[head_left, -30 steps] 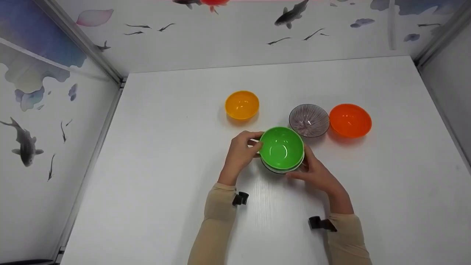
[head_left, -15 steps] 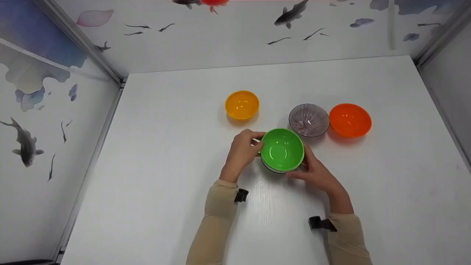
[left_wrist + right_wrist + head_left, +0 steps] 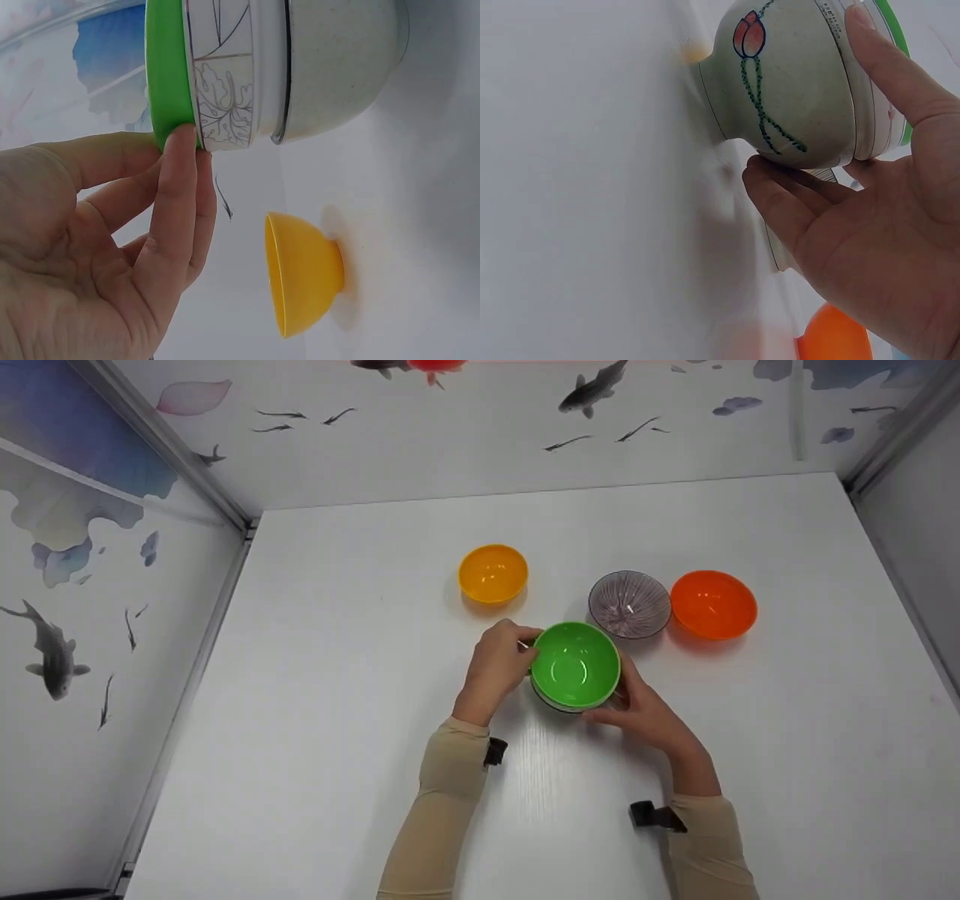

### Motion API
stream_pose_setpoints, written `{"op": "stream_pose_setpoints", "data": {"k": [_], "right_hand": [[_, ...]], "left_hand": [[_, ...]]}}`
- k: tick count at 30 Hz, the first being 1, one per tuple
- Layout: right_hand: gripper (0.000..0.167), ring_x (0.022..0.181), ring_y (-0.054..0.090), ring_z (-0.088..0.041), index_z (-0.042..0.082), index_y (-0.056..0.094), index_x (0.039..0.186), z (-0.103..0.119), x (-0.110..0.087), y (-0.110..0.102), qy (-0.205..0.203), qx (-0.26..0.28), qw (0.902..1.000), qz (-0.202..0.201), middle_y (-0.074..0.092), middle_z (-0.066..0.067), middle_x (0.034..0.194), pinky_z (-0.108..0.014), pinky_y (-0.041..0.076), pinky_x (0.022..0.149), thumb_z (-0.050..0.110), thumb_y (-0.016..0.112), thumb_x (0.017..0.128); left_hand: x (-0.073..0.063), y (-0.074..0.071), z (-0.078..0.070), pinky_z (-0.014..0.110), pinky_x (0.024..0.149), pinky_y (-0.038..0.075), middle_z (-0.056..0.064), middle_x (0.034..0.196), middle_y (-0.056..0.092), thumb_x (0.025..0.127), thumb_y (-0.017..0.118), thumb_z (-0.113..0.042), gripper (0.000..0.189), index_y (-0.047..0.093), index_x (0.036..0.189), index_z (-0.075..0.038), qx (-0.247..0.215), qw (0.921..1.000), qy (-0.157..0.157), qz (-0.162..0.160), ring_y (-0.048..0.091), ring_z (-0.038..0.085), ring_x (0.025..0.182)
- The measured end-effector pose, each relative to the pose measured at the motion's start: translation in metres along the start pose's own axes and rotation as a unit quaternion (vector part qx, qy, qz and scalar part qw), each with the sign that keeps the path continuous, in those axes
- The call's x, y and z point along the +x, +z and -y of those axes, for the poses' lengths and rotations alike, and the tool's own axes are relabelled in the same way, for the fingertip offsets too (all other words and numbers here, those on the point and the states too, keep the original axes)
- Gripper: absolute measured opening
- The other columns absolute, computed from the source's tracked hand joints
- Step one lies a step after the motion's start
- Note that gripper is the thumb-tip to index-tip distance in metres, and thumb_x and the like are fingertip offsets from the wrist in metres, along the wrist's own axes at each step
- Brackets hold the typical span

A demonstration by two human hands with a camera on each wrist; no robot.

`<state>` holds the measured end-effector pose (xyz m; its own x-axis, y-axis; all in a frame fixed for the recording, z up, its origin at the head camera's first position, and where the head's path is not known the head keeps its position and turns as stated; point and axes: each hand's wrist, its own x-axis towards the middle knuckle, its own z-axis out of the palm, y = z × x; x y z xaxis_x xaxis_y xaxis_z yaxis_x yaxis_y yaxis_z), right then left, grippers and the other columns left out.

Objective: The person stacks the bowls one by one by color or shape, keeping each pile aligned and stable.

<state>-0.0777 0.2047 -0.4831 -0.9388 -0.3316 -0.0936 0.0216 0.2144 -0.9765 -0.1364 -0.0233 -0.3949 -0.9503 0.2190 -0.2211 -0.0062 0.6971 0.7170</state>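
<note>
A green bowl (image 3: 574,664) tops a stack of bowls in front of me. Under it the left wrist view shows a bowl with a leaf-patterned band (image 3: 223,101), and lowest a pale round-bellied bowl (image 3: 334,67). A painted red flower bud marks that pale bowl in the right wrist view. My left hand (image 3: 495,669) pinches the green bowl's left side, some fingertips right at the patterned bowl's rim. From the right, my right hand (image 3: 651,714) holds the pale bowl, thumb near its rim and fingers curved under its belly.
Beyond the stack, a yellow bowl (image 3: 493,574) stands at the back left. A purple-streaked bowl (image 3: 630,604) sits close behind the stack on the right, side by side with an orange bowl (image 3: 713,605). White walls border the white tabletop (image 3: 315,660).
The green bowl has come down slightly onto the stack, hiding more of the bowls below. My left hand and forearm have shifted a little forward and right; the right hand stays put.
</note>
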Motion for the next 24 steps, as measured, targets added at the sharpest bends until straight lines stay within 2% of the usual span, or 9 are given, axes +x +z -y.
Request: {"op": "stream_pose_setpoints", "data": {"k": [8,17,24], "right_hand": [[0.113,0.149,0.030,-0.037,0.023,0.007,0.161,0.000,-0.001,0.000,-0.002,-0.002,1.0000,-0.001,0.021,-0.014,0.165,-0.046,0.029,0.119,0.011,0.084,0.079],[0.112,0.147,0.034,-0.035,0.028,0.008,0.161,0.000,-0.001,-0.001,-0.006,-0.011,0.9999,-0.002,0.024,-0.011,0.163,-0.046,0.032,0.118,0.013,0.084,0.080],[0.112,0.148,0.033,-0.035,0.026,0.007,0.161,-0.001,-0.001,-0.001,-0.009,-0.004,1.0000,0.001,0.022,-0.012,0.164,-0.048,0.031,0.118,0.012,0.083,0.080]], "left_hand": [[0.001,0.003,-0.007,0.028,0.080,0.054,0.007,0.114,0.069,0.094,0.064,-0.007,0.030,0.072,0.123,-0.014,0.058,0.9982,-0.011,-0.013,0.063,0.018,0.101],[0.002,0.006,-0.015,0.031,0.085,0.057,0.008,0.125,0.067,0.096,0.062,-0.007,0.030,0.072,0.123,-0.013,0.050,0.9969,-0.058,-0.019,0.066,0.018,0.105],[0.003,0.007,-0.020,0.035,0.085,0.058,0.008,0.121,0.065,0.097,0.059,-0.008,0.029,0.073,0.122,-0.014,0.123,0.9909,-0.052,-0.021,0.066,0.022,0.107]]}}
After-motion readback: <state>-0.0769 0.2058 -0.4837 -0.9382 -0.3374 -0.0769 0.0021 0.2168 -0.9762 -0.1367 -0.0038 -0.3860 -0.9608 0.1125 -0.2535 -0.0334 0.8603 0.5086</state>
